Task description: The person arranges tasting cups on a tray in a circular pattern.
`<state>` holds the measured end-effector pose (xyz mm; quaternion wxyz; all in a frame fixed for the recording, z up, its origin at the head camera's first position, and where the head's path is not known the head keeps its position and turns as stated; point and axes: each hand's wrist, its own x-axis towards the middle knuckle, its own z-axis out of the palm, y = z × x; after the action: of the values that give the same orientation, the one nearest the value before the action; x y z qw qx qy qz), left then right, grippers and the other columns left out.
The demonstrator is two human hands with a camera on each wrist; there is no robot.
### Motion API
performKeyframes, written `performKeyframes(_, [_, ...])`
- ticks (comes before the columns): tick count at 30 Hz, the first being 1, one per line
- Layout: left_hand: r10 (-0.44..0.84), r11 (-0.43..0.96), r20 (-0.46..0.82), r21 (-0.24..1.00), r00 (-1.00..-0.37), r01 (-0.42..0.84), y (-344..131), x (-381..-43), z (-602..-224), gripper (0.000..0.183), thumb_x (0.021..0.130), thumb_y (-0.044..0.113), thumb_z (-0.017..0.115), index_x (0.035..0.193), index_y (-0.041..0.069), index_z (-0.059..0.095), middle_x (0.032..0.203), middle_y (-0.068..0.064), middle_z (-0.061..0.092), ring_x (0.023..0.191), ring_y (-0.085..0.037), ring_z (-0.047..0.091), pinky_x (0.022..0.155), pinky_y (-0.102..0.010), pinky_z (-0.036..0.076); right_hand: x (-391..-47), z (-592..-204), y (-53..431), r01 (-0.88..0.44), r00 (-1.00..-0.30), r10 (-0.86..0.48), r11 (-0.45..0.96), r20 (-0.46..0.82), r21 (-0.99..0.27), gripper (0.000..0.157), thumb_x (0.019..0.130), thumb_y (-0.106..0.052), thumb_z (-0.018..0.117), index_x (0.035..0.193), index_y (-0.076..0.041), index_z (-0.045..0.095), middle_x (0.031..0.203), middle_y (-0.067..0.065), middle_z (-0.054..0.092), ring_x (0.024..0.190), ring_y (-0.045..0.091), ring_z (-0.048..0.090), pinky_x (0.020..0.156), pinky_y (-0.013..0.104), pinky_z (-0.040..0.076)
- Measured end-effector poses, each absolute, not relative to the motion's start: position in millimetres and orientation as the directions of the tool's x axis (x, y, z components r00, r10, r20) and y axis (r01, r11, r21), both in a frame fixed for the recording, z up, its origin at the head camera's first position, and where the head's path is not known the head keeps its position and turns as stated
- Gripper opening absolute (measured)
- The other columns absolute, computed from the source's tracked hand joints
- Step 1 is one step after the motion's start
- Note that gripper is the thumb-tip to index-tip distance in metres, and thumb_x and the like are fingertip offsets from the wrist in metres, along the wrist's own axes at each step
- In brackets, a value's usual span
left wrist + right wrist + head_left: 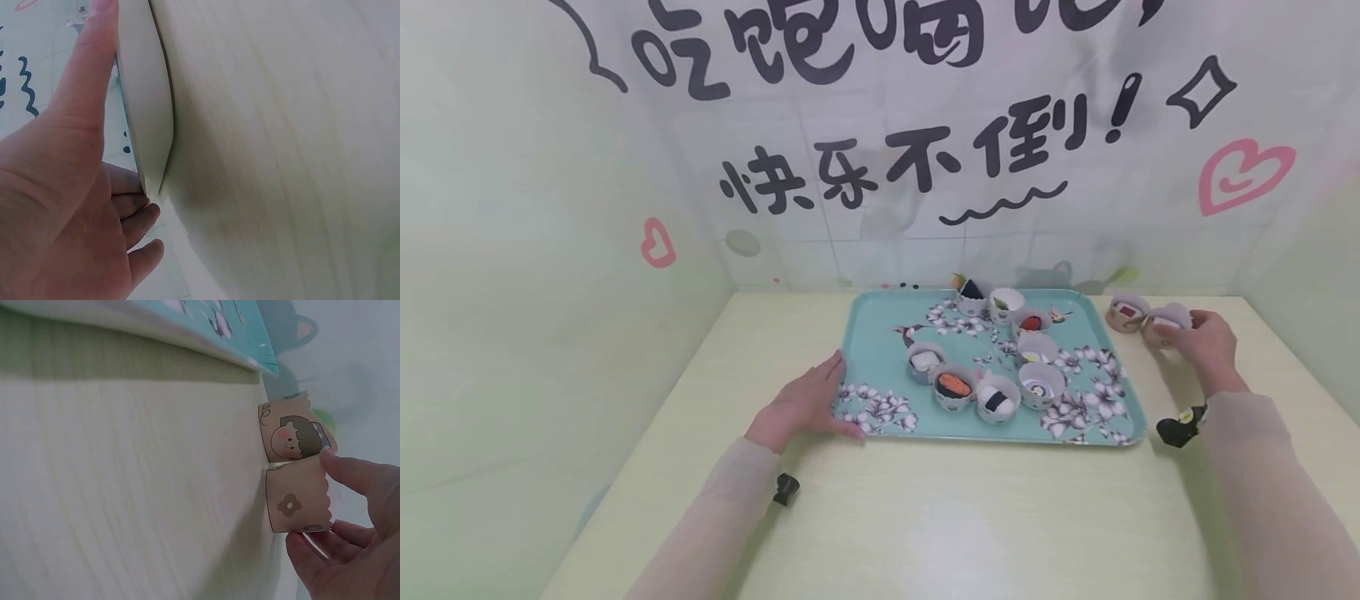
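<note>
A turquoise floral tray (pixel 876 346) lies on the pale wooden table. My left hand (pixel 803 402) rests against its left edge with the fingers fairly straight; the left wrist view shows the thumb along the tray's side. To the right of the tray, my right hand (pixel 1216 343) pinches a brown scalloped paper cup (pixel 299 497) by its rim, thumb on one side and fingers on the other. That cup stands on the table beside a second paper cup (pixel 1123 317) with a red-topped piece inside. The contents of the held cup are mostly hidden.
Several paper cups with sushi-like pieces stand on the tray, among them one with an orange-topped piece (pixel 953 387) and one with a black-banded white piece (pixel 997 400). A printed wall sheet (pixel 880 200) closes off the back of the table (pixel 940 517).
</note>
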<state>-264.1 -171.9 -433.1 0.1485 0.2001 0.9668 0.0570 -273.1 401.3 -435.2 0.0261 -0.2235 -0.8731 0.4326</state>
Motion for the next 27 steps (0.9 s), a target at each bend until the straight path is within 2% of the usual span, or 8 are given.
performKeyframes(8, [0.402, 0.915, -0.269, 0.158, -0.876, 0.371, -171, -263, -432, 0.132, 0.069, 0.072, 0.075, 0.158, -0.001, 0.013, 0.169, -0.017, 0.007, 0.154, -0.038, 0.019, 0.125, -0.050, 0.028, -272, -434, 399, 0.369, -0.898, 0.417, 0.550, -0.137, -0.749, 0.083, 0.099, -0.044, 0.053, 0.150, 0.015, 0.023, 0.150, 0.041, 0.031, 0.137, 0.053, 0.034, 0.115, 0.062, 0.034])
performKeyframes(15, [0.401, 0.915, -0.272, 0.159, -0.875, 0.370, -171, -264, -433, 0.133, 0.068, 0.073, 0.075, 0.158, -0.001, 0.012, 0.169, -0.017, 0.006, 0.153, -0.039, 0.019, 0.124, -0.050, 0.028, -270, -433, 399, 0.380, -0.890, 0.442, 0.586, -0.111, -0.715, 0.080, 0.100, -0.046, 0.050, 0.148, 0.015, 0.029, 0.146, 0.040, 0.037, 0.133, 0.052, 0.038, 0.105, 0.060, 0.041])
performKeyframes(27, [0.405, 0.913, -0.261, 0.175, -0.876, 0.369, -172, -263, -431, 0.133, 0.068, 0.072, 0.076, 0.158, -0.002, 0.013, 0.169, -0.017, 0.005, 0.153, -0.040, 0.019, 0.124, -0.051, 0.027, -265, -424, 399, 0.353, -0.890, 0.449, 0.580, -0.073, -0.734, 0.083, 0.098, -0.049, 0.052, 0.147, 0.014, 0.033, 0.146, 0.039, 0.040, 0.132, 0.049, 0.040, 0.105, 0.059, 0.041])
